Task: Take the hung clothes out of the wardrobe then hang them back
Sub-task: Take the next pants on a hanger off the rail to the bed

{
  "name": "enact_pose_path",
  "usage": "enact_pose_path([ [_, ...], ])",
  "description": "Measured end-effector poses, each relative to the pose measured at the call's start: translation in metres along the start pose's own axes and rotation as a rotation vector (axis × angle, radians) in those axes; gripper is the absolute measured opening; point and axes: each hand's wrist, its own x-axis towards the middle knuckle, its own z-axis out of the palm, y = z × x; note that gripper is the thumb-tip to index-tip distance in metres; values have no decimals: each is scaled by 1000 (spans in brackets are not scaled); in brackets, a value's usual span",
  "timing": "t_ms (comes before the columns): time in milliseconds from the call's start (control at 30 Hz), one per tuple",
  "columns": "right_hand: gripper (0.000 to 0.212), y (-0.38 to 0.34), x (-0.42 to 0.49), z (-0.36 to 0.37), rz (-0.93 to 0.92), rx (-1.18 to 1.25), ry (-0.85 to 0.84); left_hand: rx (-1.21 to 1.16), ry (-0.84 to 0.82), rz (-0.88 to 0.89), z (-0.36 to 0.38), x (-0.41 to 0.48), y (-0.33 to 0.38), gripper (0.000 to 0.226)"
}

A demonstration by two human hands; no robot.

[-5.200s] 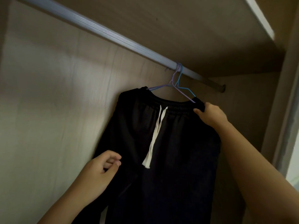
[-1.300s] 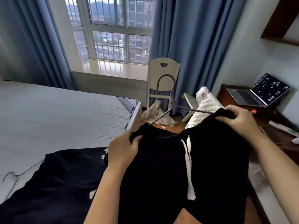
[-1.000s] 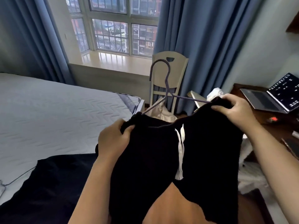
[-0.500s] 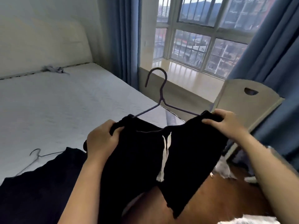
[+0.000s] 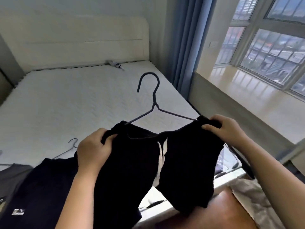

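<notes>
A pair of black shorts (image 5: 132, 162) is held up by the waistband above the near edge of the bed (image 5: 74, 100). The left end of the waistband is gripped by the left hand (image 5: 92, 149), fingers curled round the bunched cloth, and the right end is pinched under the thumb and curled fingers of the right hand (image 5: 224, 128). A white drawstring (image 5: 160, 156) is seen hanging down the middle of the shorts. The arms of a dark wire hanger (image 5: 153, 100) are tucked inside the waistband, with its hook standing free between the hands. At the near left, a second dark garment (image 5: 41, 187) is laid flat on the mattress, with another hanger (image 5: 66, 152) at its top. Farther off, a pale headboard (image 5: 79, 42) is seen, and to the right a blue curtain (image 5: 184, 47) and a window (image 5: 272, 38).
</notes>
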Motion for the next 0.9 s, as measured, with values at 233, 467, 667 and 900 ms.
enact_pose_path([
  [233, 13, -2, 123, 26, -54, -69, -137, 12, 22, -84, 54, 84, -17, 21],
  [467, 5, 16, 211, 78, -77, -79, -267, -4, -30, -285, 104, 146, -51, 20],
  [667, 1, 44, 268, 145, -21, -109, -402, 0, -155, -538, 161, 172, -101, 18],
  [900, 16, 75, 358, 236, 54, -180, -463, 209, -220, -576, 231, 229, -154, 28],
])
